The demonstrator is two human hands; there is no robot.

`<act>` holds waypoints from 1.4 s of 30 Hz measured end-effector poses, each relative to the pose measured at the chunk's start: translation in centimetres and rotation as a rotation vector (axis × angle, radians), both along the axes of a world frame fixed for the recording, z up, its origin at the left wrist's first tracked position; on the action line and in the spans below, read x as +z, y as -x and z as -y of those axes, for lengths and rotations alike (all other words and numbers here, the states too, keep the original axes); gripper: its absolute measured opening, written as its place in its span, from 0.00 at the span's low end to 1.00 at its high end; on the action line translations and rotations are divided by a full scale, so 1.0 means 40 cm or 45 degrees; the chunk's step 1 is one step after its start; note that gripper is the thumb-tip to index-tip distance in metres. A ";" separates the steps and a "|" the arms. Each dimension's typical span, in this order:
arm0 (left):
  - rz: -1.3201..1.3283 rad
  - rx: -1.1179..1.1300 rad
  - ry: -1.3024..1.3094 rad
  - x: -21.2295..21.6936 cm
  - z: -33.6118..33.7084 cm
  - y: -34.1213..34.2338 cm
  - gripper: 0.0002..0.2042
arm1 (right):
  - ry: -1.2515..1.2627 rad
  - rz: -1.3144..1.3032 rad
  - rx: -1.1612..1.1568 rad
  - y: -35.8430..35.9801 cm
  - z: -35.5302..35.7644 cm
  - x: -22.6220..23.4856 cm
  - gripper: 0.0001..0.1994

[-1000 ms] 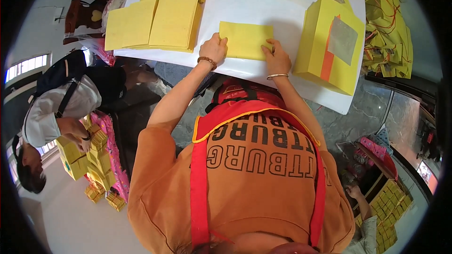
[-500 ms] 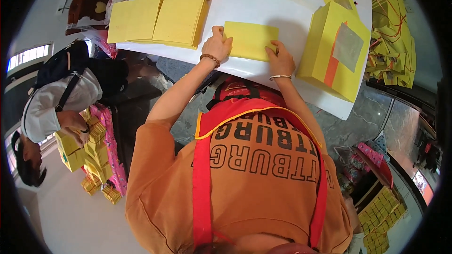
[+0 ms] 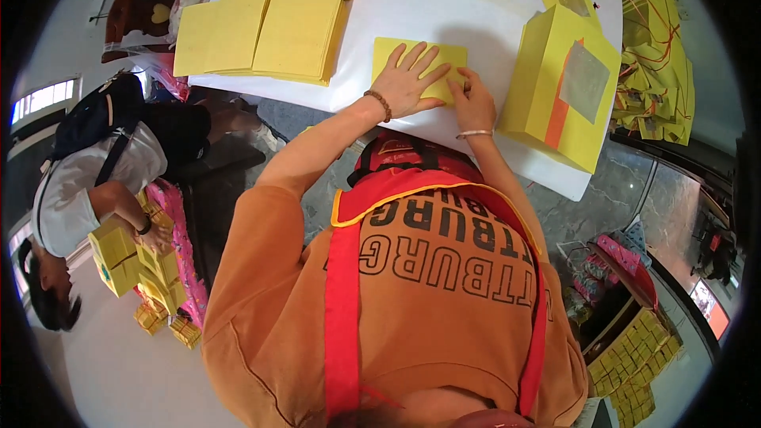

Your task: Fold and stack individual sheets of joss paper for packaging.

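Note:
A folded-looking yellow paper sheet (image 3: pixel 385 51) lies flat on the white-covered table near its front edge. Across its middle my left hand (image 3: pixel 406 85) rests palm down, fingers spread wide, and covers much of it. My right hand (image 3: pixel 476 105) is at the sheet's right edge, its fingers curled and brought together with the thumb. What those fingers hold, if anything, is too small to make out.
Stacks of yellow paper (image 3: pixel 297 36) stand on the left of the white table (image 3: pixel 396 0). A large yellow box (image 3: pixel 527 87) with an orange strip is on the right. Beyond the left side, another person (image 3: pixel 103 166) handles yellow packets (image 3: pixel 115 257).
My left hand has moved from the sheet's left edge onto its middle and spread flat. My right hand stays by the right edge. The other person's hand has lowered onto the packets.

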State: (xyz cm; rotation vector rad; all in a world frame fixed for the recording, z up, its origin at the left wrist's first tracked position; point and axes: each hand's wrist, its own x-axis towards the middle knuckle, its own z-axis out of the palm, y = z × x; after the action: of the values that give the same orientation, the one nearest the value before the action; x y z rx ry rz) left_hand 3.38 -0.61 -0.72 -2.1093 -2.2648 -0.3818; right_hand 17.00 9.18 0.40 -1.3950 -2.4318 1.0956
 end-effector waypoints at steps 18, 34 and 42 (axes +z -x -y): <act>0.718 0.171 -0.437 0.026 0.033 0.048 0.25 | -0.816 -0.115 0.778 0.054 0.052 -0.064 0.27; 0.262 -0.221 -0.003 0.067 0.092 0.053 0.36 | -0.024 -0.181 0.639 0.072 0.013 -0.049 0.30; -0.373 -0.153 -0.070 0.024 0.076 0.007 0.27 | 0.554 -0.776 0.397 0.081 -0.041 -0.090 0.32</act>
State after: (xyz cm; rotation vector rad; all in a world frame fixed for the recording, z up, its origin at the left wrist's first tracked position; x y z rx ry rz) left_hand 3.08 -3.65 0.23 -2.1187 -1.9519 -0.1245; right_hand 13.76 10.81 -3.21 -0.6018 -2.0571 1.8750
